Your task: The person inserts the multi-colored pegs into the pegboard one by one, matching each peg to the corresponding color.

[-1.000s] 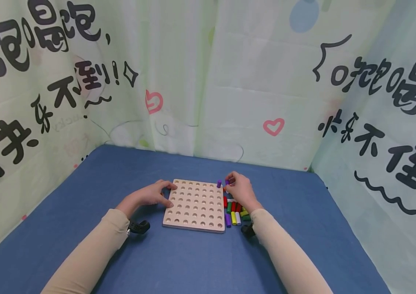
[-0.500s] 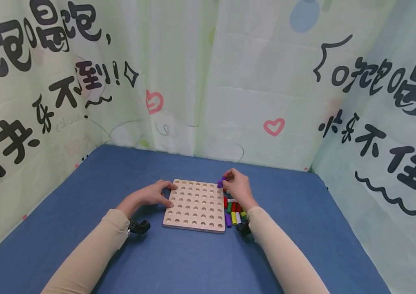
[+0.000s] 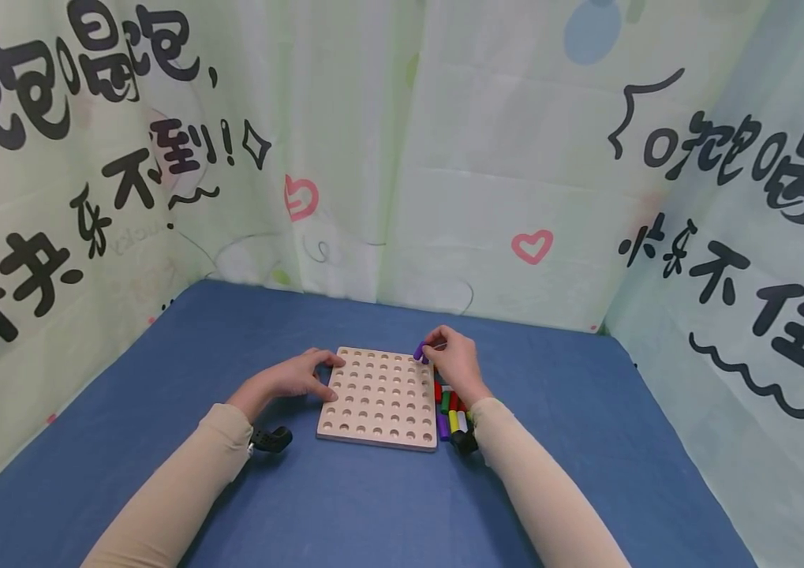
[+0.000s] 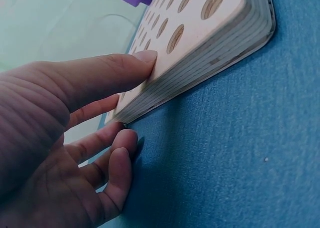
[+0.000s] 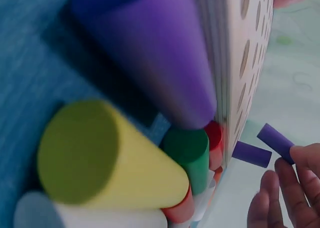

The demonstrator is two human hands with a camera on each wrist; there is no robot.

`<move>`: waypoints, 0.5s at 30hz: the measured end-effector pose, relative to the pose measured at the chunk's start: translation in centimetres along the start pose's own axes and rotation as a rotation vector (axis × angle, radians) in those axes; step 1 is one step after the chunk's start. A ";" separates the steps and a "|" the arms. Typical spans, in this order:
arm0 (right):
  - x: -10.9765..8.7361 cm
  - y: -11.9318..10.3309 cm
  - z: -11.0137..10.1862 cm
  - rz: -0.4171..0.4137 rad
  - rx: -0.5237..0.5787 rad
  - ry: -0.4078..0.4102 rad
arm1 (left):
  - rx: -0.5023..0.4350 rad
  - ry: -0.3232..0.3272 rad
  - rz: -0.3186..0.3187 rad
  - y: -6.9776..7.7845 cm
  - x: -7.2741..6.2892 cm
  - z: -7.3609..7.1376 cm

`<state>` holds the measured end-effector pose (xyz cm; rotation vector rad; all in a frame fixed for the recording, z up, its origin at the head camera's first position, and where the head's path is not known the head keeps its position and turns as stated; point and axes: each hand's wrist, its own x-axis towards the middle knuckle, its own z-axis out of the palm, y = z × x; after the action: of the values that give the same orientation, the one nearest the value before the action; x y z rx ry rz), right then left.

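Observation:
A pale wooden board (image 3: 379,401) with rows of round holes lies on the blue table. My left hand (image 3: 297,376) rests at its left side, the thumb (image 4: 117,71) on the top face near the edge and the other fingers along the side. In the right wrist view, one purple peg (image 5: 252,154) stands in the board at the far right corner. My right hand (image 3: 457,363) pinches another purple peg (image 5: 276,140) between thumb and finger, tilted just above the board next to the standing one. Its lower end is clear of any hole.
Beside the board's right edge lies a pile of loose pegs: purple (image 5: 155,58), yellow (image 5: 110,158), green (image 5: 187,155), red and white ones. My right forearm covers part of it. A printed curtain (image 3: 444,181) hangs behind the blue table (image 3: 373,505).
My right hand has moved left with its purple peg, from right of the standing peg to over the board's far right corner. The left hand has stayed at the board's side.

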<state>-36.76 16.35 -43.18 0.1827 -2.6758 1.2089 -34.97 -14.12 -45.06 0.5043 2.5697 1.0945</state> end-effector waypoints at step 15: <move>0.6 -0.1 1.1 0.018 -0.093 -0.010 | -0.006 0.005 0.004 -0.2 0.0 0.0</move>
<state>-37.43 15.49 -43.69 0.1507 -2.7409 1.0882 -35.03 -14.22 -45.22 0.5059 2.5696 1.1061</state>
